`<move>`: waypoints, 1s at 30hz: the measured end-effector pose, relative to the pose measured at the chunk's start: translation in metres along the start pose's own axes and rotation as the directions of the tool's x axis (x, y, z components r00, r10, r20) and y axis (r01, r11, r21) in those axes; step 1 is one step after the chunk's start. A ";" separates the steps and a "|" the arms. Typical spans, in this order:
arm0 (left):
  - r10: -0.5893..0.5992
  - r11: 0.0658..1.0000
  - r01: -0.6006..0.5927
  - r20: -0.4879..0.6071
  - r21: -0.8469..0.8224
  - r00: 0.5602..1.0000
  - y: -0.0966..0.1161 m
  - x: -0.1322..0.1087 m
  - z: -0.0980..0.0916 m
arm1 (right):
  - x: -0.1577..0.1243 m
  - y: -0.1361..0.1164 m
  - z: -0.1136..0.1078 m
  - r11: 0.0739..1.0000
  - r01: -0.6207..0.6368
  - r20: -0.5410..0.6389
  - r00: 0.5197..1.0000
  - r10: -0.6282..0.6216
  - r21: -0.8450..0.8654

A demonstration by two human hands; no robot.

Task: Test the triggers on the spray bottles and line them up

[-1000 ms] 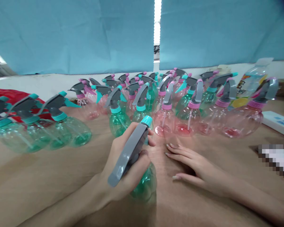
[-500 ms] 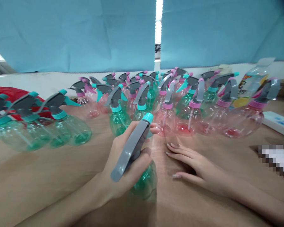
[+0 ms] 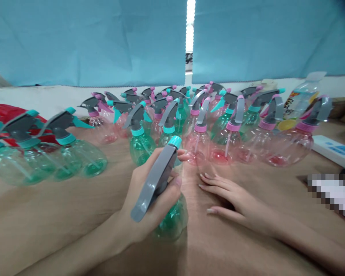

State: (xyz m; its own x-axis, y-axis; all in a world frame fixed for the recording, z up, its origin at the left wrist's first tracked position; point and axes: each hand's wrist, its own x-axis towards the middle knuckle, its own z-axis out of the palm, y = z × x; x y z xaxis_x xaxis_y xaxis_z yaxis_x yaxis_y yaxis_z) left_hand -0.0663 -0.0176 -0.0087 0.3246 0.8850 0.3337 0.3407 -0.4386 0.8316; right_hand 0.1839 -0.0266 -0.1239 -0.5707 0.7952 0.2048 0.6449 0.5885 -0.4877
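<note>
Fingers (image 3: 149, 163) of the left hand (image 3: 136, 186) grasp a green spray bottle (image 3: 172, 220), apparently a holding step; the right hand (image 3: 234, 197) spreads unclenched, and the next move likely calls for firm support.

Green spray bottle (image 3: 174, 222), glossy see-through plastic; grey spray head (image 3: 155, 180), smooth shiny plastic; blue curtain (image 3: 74, 42), matt cloth

Open tabletop (image 3: 60, 214) beside left hand (image 3: 138, 184), massed spray bottles (image 3: 197, 146) blocking straight ahead
</note>
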 end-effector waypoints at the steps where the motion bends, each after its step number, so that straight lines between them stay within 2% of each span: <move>1: -0.001 1.000 0.001 0.004 -0.003 1.000 -0.001 0.000 0.000 | 0.000 0.000 0.000 1.000 0.003 -0.006 1.000 -0.003 0.000; 8: 0.003 0.999 -0.004 -0.028 -0.035 1.000 -0.004 0.000 0.001 | 0.003 -0.004 -0.005 0.997 -0.018 0.013 1.000 0.019 -0.076; 14: 0.034 0.999 -0.034 -0.037 0.010 0.999 -0.002 0.001 0.000 | 0.004 -0.003 -0.005 0.998 -0.031 0.012 0.999 0.031 -0.049; 30: -0.011 1.000 0.011 -0.041 0.003 0.999 0.000 -0.001 0.002 | 0.004 -0.004 -0.005 0.998 -0.051 0.022 0.998 0.052 -0.047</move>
State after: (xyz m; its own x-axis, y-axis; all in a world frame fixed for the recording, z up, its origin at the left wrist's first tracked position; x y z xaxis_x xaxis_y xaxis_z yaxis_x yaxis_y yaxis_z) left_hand -0.0647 -0.0189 -0.0095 0.2843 0.8953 0.3430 0.3467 -0.4295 0.8338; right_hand 0.1821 -0.0251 -0.1171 -0.5478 0.8211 0.1602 0.6964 0.5536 -0.4567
